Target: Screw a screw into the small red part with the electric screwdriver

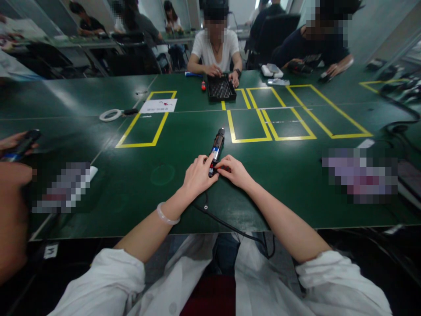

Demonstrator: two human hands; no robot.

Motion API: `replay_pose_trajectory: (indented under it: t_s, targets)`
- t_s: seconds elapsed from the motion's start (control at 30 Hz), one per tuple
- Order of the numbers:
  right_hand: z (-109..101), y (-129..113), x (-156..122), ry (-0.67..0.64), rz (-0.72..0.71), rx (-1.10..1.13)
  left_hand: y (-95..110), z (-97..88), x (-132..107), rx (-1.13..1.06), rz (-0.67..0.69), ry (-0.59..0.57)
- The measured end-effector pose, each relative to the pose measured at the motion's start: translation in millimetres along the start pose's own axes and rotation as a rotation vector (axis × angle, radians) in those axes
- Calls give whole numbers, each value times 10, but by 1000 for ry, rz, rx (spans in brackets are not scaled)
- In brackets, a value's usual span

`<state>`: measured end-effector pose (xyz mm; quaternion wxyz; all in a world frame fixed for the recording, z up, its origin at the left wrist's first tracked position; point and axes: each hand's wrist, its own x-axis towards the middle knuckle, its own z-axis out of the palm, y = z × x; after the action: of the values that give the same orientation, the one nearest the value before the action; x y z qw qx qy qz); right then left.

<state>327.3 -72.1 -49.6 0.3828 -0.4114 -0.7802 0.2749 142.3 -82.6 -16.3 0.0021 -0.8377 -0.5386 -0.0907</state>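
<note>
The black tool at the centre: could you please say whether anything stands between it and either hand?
Nothing visible does: the left hand and right hand both meet the black tool at its near end; the visible stretch of black cable lies nearer the camera.

- Showing a green table (187, 125) with yellow tape outlines (251, 141).
- Setting a second table (74, 42) and black chairs (279, 33) behind.
- Exposing grey floor (158, 263) below the near edge.
- Ending in greyish wall (378, 26) at upper right.
- Catching bright light (285, 4) at top.
</note>
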Motion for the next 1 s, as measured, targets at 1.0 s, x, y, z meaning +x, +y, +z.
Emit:
replay_pose_trajectory:
  t_s: [1.0]
  targets:
    - [5,-86,-45,54,72,38,-15,25,38,11,-57,15]
